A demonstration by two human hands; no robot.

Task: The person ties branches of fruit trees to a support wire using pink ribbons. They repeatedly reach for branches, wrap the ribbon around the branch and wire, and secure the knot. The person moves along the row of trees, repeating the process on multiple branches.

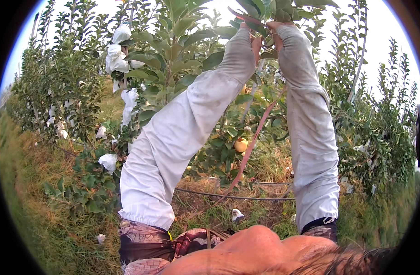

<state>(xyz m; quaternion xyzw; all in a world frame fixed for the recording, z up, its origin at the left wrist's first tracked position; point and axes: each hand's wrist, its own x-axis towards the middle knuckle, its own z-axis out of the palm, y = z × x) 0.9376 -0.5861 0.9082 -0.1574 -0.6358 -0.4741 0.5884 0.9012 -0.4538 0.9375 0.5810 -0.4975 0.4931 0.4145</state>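
Both of my arms reach up in pale, soiled sleeve covers to an apple tree's leafy shoot (285, 10) at the top of the view. My left hand (256, 46) is among the leaves, its fingers partly hidden by the cuff and foliage. Close beside it, my right hand (277, 34) is bent at the wrist near the same stem. Whether either hand grips the stem cannot be made out. A reddish flat strip (248, 15) crosses above the left hand. Another length of reddish tape (253, 146) hangs slantwise between my forearms toward the ground.
A yellow apple (240, 145) hangs low behind the tape. White fruit bags (117, 58) cover fruit on the left trees. A dark irrigation hose (230, 197) runs across above the grass. Another white bag (236, 214) lies on the ground. Tree rows stand on both sides.
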